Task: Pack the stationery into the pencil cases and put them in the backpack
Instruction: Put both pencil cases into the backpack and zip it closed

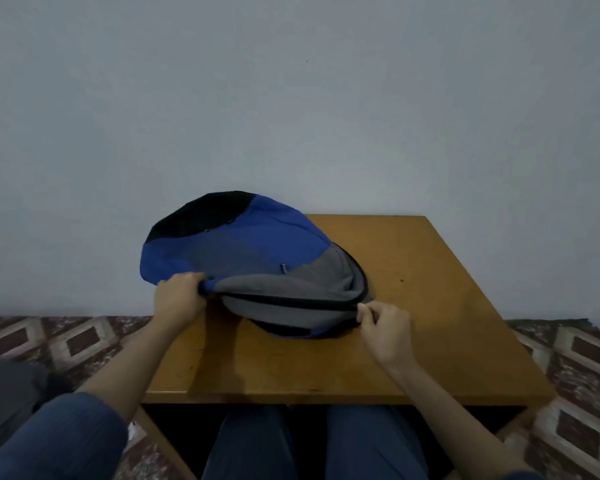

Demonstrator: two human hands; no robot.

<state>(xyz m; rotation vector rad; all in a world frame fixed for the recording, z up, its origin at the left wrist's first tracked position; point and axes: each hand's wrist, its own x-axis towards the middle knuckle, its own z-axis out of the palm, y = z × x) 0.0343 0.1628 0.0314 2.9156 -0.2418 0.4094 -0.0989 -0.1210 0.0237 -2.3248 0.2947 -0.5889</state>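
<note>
Backpack (243, 251) lies flat on table (430, 271) — left hand (179, 297) grips its fabric, right hand (383, 329) pinches the zipper end.

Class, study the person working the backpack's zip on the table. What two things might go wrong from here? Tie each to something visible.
1. The right hand pinches at the zipper end, where gray fabric lies bunched beside the track; a pull may snag it.
2. The backpack overhangs the table at its left edge; though the left hand grips its blue corner, a tug could perhaps drag it off.
</note>
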